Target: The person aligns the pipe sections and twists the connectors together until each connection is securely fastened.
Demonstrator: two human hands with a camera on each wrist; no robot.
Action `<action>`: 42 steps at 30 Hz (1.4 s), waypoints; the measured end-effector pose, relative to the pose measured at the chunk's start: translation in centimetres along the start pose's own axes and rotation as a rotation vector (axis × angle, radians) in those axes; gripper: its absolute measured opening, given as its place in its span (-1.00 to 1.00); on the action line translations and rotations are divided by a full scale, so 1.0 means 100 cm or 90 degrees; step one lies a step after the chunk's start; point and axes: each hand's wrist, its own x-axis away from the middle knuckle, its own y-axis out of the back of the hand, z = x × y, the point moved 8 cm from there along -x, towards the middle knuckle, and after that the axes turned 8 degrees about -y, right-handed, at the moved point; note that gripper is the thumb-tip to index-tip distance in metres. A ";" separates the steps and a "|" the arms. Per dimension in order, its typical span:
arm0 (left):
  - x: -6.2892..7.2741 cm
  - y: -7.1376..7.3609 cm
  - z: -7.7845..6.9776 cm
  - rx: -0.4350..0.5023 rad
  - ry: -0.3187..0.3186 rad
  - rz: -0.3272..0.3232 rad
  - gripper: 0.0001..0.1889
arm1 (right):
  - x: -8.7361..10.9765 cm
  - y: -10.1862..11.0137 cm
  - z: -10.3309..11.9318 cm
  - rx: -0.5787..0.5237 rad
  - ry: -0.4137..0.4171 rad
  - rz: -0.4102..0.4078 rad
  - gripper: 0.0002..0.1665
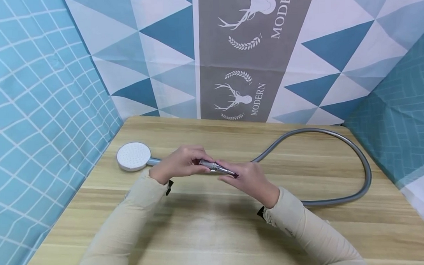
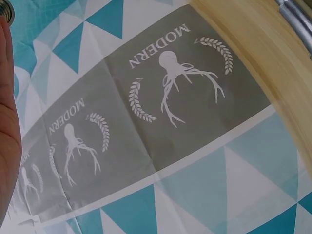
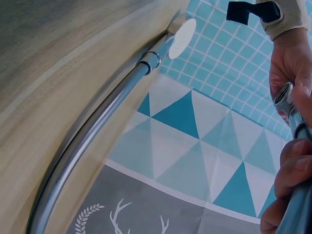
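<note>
My left hand [image 1: 183,162] pinches a chrome hose fitting [image 1: 213,166] above the table between thumb and fingers. On its other side, my right hand [image 1: 246,178] grips the narrower part leading from the fitting. In the right wrist view, the fitting's open round end [image 3: 283,97] faces up beside the left hand [image 3: 292,61], and right-hand fingers [image 3: 292,170] curl round the tube below. A shower head [image 1: 133,155] lies on the table, white spray face up. Its grey hose [image 1: 367,170] loops across the right side; one stretch passes behind the hands.
The wooden table [image 1: 209,241] carries all of this. Patterned sheets stand behind it: blue grid [image 1: 39,95] on the left, triangles and grey deer panels [image 1: 238,92] at the back, teal [image 1: 397,110] on the right. A dark band [image 1: 169,187] sits at the left wrist.
</note>
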 end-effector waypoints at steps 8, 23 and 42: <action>-0.001 0.000 0.000 0.005 0.008 0.006 -0.77 | 0.000 0.002 0.001 0.004 0.005 -0.008 -0.52; -0.002 0.001 -0.002 -0.007 0.018 0.008 -0.79 | -0.002 0.003 0.001 0.031 0.000 0.003 -0.40; 0.000 0.003 -0.003 0.025 0.007 -0.001 -0.78 | 0.000 0.005 0.003 -0.048 0.038 -0.045 -0.59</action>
